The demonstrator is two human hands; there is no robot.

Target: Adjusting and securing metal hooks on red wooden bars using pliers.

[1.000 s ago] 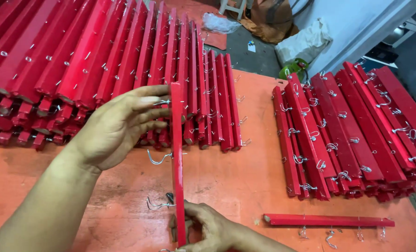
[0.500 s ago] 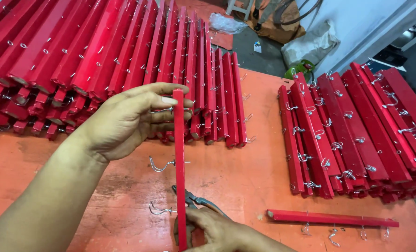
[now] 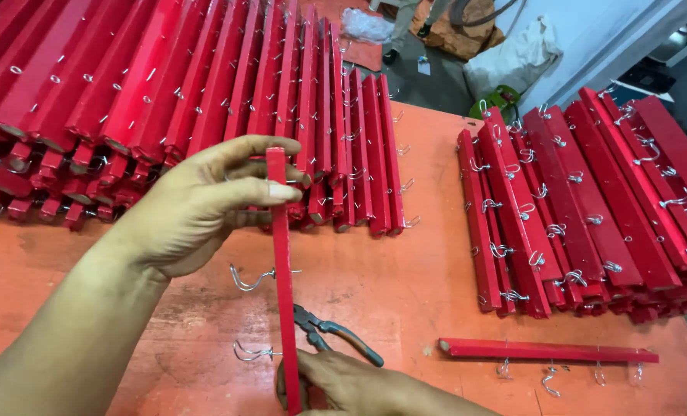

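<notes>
My left hand (image 3: 197, 204) grips the far end of a long red wooden bar (image 3: 283, 285) that stands on edge above the orange table (image 3: 405, 285). Two metal wire hooks (image 3: 252, 279) stick out of the bar's left side. My right hand (image 3: 351, 383) holds the bar's near end at the bottom of the view. A pair of pliers with dark handles (image 3: 335, 335) lies on the table just right of the bar, beside my right hand.
A big stack of red bars with hooks (image 3: 166, 92) fills the far left. A second stack (image 3: 582, 208) lies at the right. One single red bar with hooks (image 3: 547, 352) lies near the front right. Bags and floor show beyond the table's far edge.
The bar has stayed between both hands while the view shifted. The pliers have come more into view on the table beside my right hand.
</notes>
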